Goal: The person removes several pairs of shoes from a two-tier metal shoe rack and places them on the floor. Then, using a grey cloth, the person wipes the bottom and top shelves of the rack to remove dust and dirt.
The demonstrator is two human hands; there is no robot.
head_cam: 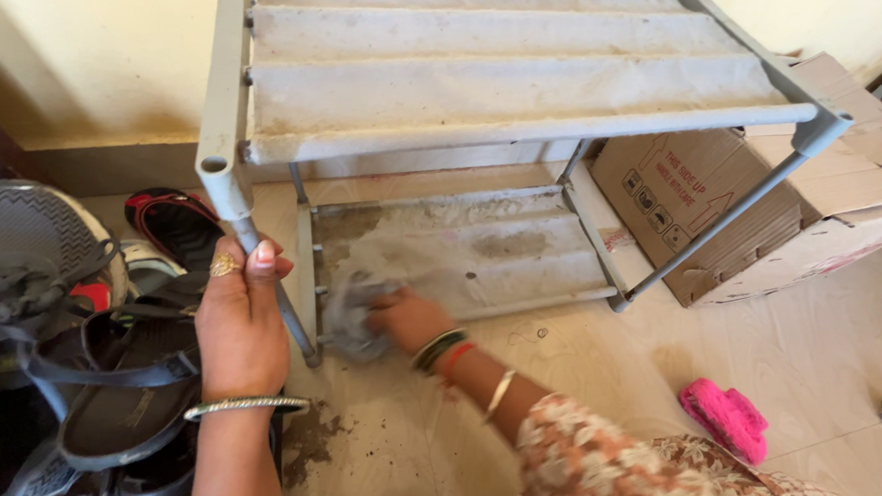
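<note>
- the left hand (243,319) was wrapped tight around the front left leg (278,295) of a grey shoe rack (232,90), steadying it; a ring and a bangle showed on that hand and wrist.
- the right hand (408,318) was pressed down on a grey cloth (354,309), fingers closed over it, at the left end of the lower shelf (501,246).
- the cloth lay partly on that shelf and partly over its front left corner, just beside the gripped leg.
- by my judgement the wiping was only partly done: the lower shelf showed smeared, dusty patches, darker toward the left and middle, so it looked worked on but not clean.
- the top shelf (507,87) looked pale and grimy, with brown specks along its folds; i could not tell whether it had been wiped at all.
- loose dirt (306,440) lay on the tiled floor below the left leg, near the left wrist, so the floor was left to do as well.
- a heap of dark sandals and shoes (70,341) sat at the left, touching or nearly touching the left forearm, crowding that side.
- a cardboard box (761,193) stood just beside the rack's right end, close against its slanted leg, and narrowed access there.
- a bright pink cloth (726,417) lay on the floor at the right, well apart from both hands.
- a small shiny thing at the right edge was too cropped to identify.
</note>
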